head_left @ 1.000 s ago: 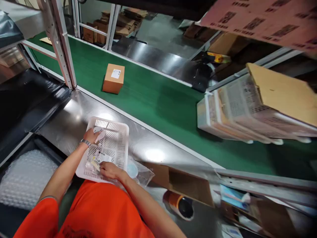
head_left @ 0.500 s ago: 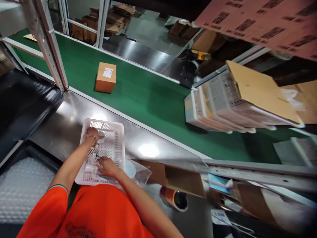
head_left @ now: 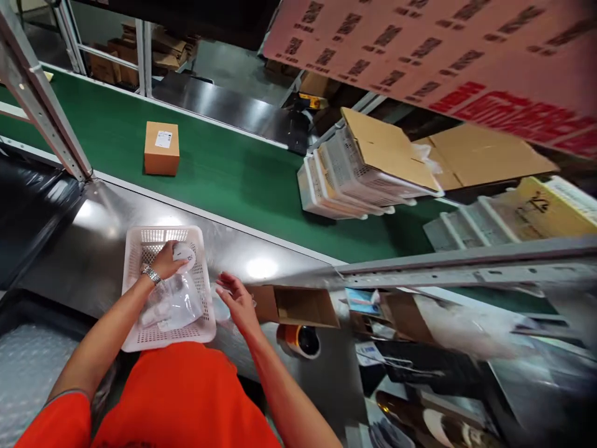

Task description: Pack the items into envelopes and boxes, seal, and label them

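Note:
A white perforated basket point(head_left: 205, 292) lies on the steel counter in front of me. Inside it my left hand point(head_left: 165, 261), with a wristwatch, is closed on a small white item point(head_left: 183, 254). Clear plastic bags point(head_left: 175, 302) lie in the basket below that hand. My right hand point(head_left: 237, 298) hovers just right of the basket with fingers spread and nothing in it, above a clear bag with a round pale thing point(head_left: 220, 309) on the counter.
An open cardboard box point(head_left: 298, 306) lies right of my right hand, a tape roll point(head_left: 298, 339) below it. A labelled carton point(head_left: 161, 147) sits on the green conveyor point(head_left: 233, 180). Stacked white baskets point(head_left: 345, 180) with cardboard lie farther right. Bubble wrap point(head_left: 23, 373) fills a bin at lower left.
My right hand has left the basket and now hovers open to its right. The left hand stays on the white item. The camera view has swung to the right.

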A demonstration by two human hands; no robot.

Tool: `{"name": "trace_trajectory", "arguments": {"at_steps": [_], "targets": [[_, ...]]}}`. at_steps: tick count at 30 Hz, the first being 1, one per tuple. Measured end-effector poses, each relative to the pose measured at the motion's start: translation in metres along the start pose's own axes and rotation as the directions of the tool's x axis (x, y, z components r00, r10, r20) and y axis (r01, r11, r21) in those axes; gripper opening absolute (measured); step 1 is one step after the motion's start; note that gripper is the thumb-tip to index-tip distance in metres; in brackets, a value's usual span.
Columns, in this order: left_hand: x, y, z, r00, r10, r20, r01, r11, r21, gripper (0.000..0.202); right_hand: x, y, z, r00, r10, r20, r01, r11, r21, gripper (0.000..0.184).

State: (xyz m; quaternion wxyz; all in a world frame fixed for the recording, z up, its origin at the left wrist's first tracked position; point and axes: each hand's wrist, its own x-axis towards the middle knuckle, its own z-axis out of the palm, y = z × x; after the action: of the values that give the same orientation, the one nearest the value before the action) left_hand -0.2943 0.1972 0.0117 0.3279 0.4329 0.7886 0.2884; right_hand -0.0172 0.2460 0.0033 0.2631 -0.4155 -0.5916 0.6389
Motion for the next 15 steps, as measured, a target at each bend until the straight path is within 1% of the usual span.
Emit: {"name": "trace_trajectory", "arguments": {"at_steps": [1, 3, 4, 5, 6, 8, 10, 11, 13, 14, 15], "targets": [[-0.013, 0.016, 0.007, 0.996, 0.090, 0.024, -0.087, 0.990, -0.110, 0.071, -0.001, -0.006, -0.006, 1.000, 0.009, 0.009, -0.009, 0.998, 0.066, 0.076], [-0.040, 0.046, 0.028, 0.962, 0.261, 0.082, -0.218, 0.913, -0.346, 0.075, -0.007, -0.019, -0.017, 0.999, 0.007, 0.052, -0.015, 0.988, 0.154, 0.086], [-0.052, 0.059, 0.040, 0.940, 0.322, 0.109, -0.245, 0.864, -0.440, 0.075, -0.011, -0.024, -0.023, 0.998, 0.003, 0.065, -0.014, 0.985, 0.169, 0.086], [-0.063, 0.069, 0.053, 0.923, 0.360, 0.138, -0.249, 0.829, -0.501, 0.075, -0.017, -0.029, -0.029, 0.998, -0.001, 0.069, -0.011, 0.986, 0.166, 0.084], [-0.072, 0.077, 0.065, 0.910, 0.381, 0.162, -0.244, 0.809, -0.535, 0.075, -0.023, -0.031, -0.037, 0.998, -0.001, 0.066, -0.009, 0.988, 0.152, 0.083], [-0.083, 0.084, 0.087, 0.902, 0.395, 0.178, -0.243, 0.801, -0.547, 0.074, -0.038, -0.029, -0.056, 0.999, 0.008, 0.037, -0.012, 0.992, 0.125, 0.082], [-0.087, 0.083, 0.105, 0.916, 0.375, 0.144, -0.262, 0.830, -0.492, 0.073, -0.053, -0.019, -0.076, 0.999, 0.004, -0.045, 0.001, 0.994, 0.113, 0.085], [-0.087, 0.081, 0.113, 0.929, 0.355, 0.106, -0.280, 0.860, -0.427, 0.073, -0.061, -0.011, -0.085, 0.994, -0.003, -0.113, 0.015, 0.995, 0.100, 0.087], [-0.087, 0.075, 0.126, 0.948, 0.316, 0.031, -0.302, 0.927, -0.222, 0.073, -0.076, 0.009, -0.098, 0.967, -0.015, -0.254, 0.026, 0.999, 0.037, 0.091], [-0.086, 0.073, 0.132, 0.953, 0.303, 0.017, -0.300, 0.949, -0.098, 0.074, -0.082, 0.020, -0.102, 0.953, -0.018, -0.301, 0.016, 1.000, -0.011, 0.093], [-0.086, 0.070, 0.137, 0.957, 0.288, 0.027, -0.289, 0.957, 0.026, 0.074, -0.088, 0.030, -0.103, 0.945, -0.023, -0.325, 0.001, 0.998, -0.066, 0.094]]}}
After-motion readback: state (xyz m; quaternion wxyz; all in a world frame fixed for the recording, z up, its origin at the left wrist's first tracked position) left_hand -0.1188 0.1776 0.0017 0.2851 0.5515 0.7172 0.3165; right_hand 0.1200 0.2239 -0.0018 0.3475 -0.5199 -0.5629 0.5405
